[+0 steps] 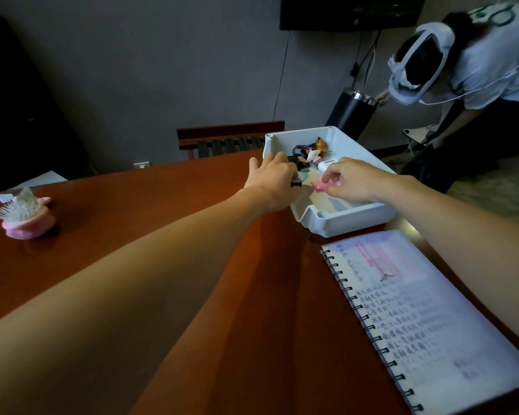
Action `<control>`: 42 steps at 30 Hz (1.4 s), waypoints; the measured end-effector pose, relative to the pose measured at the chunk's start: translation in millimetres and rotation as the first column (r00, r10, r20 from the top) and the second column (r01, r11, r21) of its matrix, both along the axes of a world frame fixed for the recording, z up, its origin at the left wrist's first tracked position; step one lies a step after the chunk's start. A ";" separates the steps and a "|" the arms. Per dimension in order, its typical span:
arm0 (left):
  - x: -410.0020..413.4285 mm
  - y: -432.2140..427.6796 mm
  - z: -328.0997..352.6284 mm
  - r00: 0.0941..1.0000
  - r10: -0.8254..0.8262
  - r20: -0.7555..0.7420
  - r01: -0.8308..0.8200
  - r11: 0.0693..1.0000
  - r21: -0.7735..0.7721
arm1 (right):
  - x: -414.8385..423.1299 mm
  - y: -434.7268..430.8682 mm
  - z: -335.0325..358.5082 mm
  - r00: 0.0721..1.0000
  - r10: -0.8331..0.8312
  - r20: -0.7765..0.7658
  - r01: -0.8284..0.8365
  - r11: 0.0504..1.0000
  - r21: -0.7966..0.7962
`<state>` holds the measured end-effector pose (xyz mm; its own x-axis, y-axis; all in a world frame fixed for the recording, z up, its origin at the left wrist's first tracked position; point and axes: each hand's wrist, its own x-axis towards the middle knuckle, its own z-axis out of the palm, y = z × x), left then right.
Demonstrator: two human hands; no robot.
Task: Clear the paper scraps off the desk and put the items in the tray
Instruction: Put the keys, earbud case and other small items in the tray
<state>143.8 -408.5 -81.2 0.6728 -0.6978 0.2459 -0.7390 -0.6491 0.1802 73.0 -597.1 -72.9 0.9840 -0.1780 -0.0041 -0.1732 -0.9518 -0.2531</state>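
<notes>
The left hand [270, 178] grips a small dark item [297, 178] at the left wall of the white tray [342, 224]. The right hand [354, 184] pinches a pink item [320, 185] inside the tray, which stands beside a notebook [426, 310]

Reddish wooden desk [150, 211], white tray [346, 221], spiral notebook [426, 319], pink hairbrush [27, 218], paper sheet [44, 178]

desk [162, 223] lies open between hairbrush [24, 218] and tray [346, 224]
</notes>
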 end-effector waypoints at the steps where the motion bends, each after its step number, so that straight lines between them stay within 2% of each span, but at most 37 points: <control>1: -1.1 0.9 -0.2 1.000 -0.004 0.007 0.004 1.000 0.014 | -0.1 0.2 -0.5 1.000 0.002 -0.003 -0.002 1.000 -0.007; 8: -14.2 19.5 10.9 0.996 -0.009 -0.091 0.014 0.999 0.052 | -14.9 11.2 14.8 0.999 -0.033 -0.024 0.033 0.999 0.034; 12: -26.8 51.2 20.8 1.000 -0.015 -0.002 0.015 0.994 0.112 | -29.6 30.1 26.9 1.000 -0.013 0.021 0.011 0.998 0.069; 17: -41.2 104.3 28.9 0.999 0.035 0.021 -0.038 0.990 0.135 | -43.5 64.6 44.1 0.995 0.005 0.099 -0.014 0.995 0.097; 23: -52.5 171.3 35.5 0.992 0.115 0.047 -0.121 0.982 0.147 | -50.9 129.6 61.7 0.982 0.143 0.126 -0.151 0.987 0.059; 28: -66.6 213.6 36.1 0.982 0.183 0.054 -0.187 0.978 0.097 | -51.9 183.6 67.5 0.961 0.246 0.127 -0.253 0.967 0.039; 42: -85.4 365.2 20.6 0.908 0.411 0.081 -0.417 0.906 0.070 | -37.0 316.2 48.7 0.900 0.416 0.128 -0.420 0.908 0.006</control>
